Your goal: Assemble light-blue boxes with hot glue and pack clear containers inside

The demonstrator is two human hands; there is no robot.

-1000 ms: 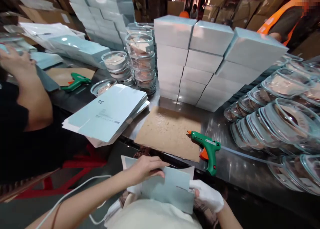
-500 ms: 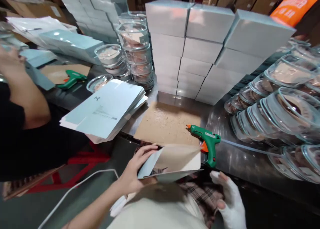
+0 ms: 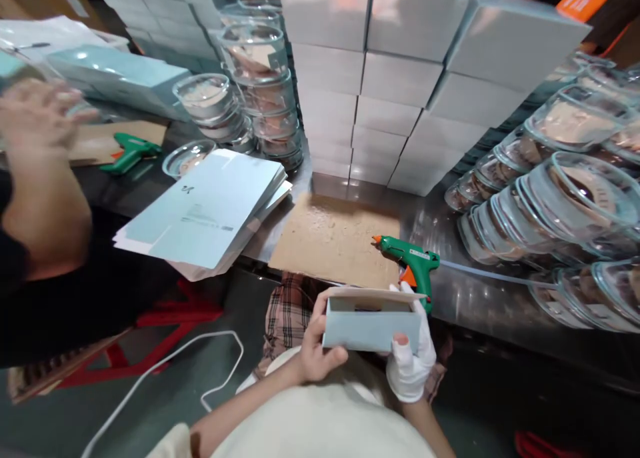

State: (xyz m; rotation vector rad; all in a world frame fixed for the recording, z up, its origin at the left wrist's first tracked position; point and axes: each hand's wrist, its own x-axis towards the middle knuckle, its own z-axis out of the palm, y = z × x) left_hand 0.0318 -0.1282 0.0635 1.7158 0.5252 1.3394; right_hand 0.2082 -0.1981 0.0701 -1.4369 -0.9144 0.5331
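A pale blue cardboard box is held over my lap, its open side facing up and toward me. My left hand grips its left end, thumb on the near face. On the right end, my right hand, in a white glove with bare fingertips, closes round the box with its thumb in front. Just beyond the right hand, a green glue gun lies on the table with a clear glue stick trailing from it. A brown cardboard sheet lies beside the gun, marked with specks.
Flat blue box blanks are piled at the left. Stacked white boxes stand at the back. Clear round containers fill the right side. A co-worker's arm is at far left, near another green glue gun.
The flattened box has been opened out into a box shape. My right hand has come up from beside the lap and taken its right end. The co-worker's hand has moved.
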